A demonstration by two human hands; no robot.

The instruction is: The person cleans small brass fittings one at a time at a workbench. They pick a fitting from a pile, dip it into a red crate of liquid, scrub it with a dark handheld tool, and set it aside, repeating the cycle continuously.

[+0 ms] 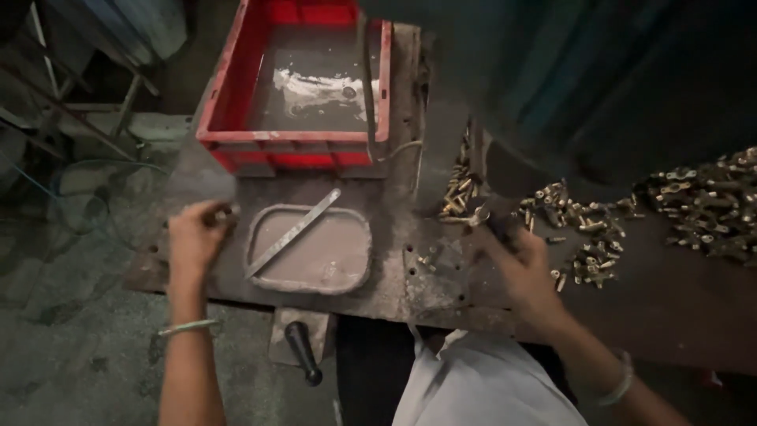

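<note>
Left hand [197,233]: forearm comes up from the lower edge almost vertically, a pale bangle at the wrist. Fingers curled inward over something small and dark at the left edge of the metal workbench [398,229]; what it pinches is too blurred to tell.

Right hand [516,256]: forearm enters from the lower right and slants up-left, a bangle at the wrist. Fingers closed around a dark lever handle [497,217]; the handle's long axis runs from the hand up and to the left, tilted, toward a dark machine body above it.

Brass fittings [587,229]: small T-shaped and stubby pieces, scattered just right of the right hand, pointing every way. A denser heap lies further right, well apart from the hand. A second cluster [457,193] stands just above-left of the right hand, its pieces mostly upright or leaning.

Shallow grey tray [347,268]: rounded rectangle, between the two hands, nearer the left. A flat metal strip [293,233] lies across it, long axis diagonal, lower-left to upper-right, the upper end overhanging the rim.

Red plastic crate [292,142]: beyond the tray, holding murky liquid.

Black-gripped handle [303,351]: below the tray, between the forearms, pointing down and slightly right.
</note>
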